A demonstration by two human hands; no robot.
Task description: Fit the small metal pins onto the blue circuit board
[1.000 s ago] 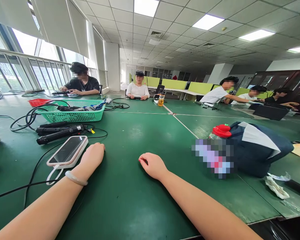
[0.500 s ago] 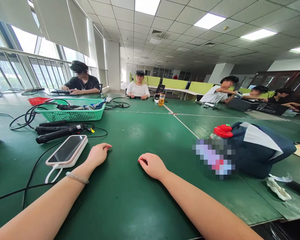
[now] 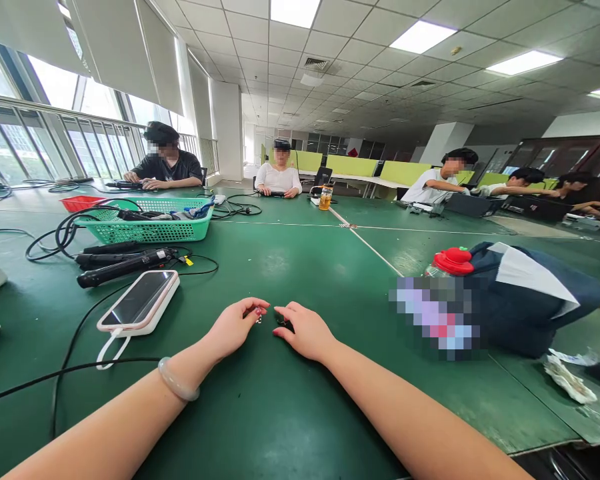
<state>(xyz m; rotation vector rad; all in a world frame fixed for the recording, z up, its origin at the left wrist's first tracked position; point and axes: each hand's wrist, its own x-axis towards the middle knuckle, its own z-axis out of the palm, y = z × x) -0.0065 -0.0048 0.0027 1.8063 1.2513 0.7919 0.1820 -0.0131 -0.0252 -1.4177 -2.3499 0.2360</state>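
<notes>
My left hand [image 3: 235,327], a pale bangle [image 3: 177,380] on its wrist, is closed in a pinch over the green table [image 3: 260,413]. A tiny black-and-white checked piece [image 3: 259,319] shows at its fingertips, too small to name. Just to the right, my right hand [image 3: 307,331] curves toward it with thumb and fingers apart. Between those fingers is a dark patch, shadow or a small dark thing; I cannot tell which. A gap separates the two hands. Left of them lies a phone [image 3: 139,300] on a white block with a white cable.
Black handheld devices [image 3: 125,263] and a green basket [image 3: 150,230] of cables lie at the left, with a red tray [image 3: 83,203] behind. A dark blue bag [image 3: 520,300] and a red-lidded bottle [image 3: 453,261] stand at the right. Several people sit around the far table.
My left hand has moved right, close to my right hand, and a small checked piece now shows at its fingertips. The right hand's thumb has parted from its fingers.
</notes>
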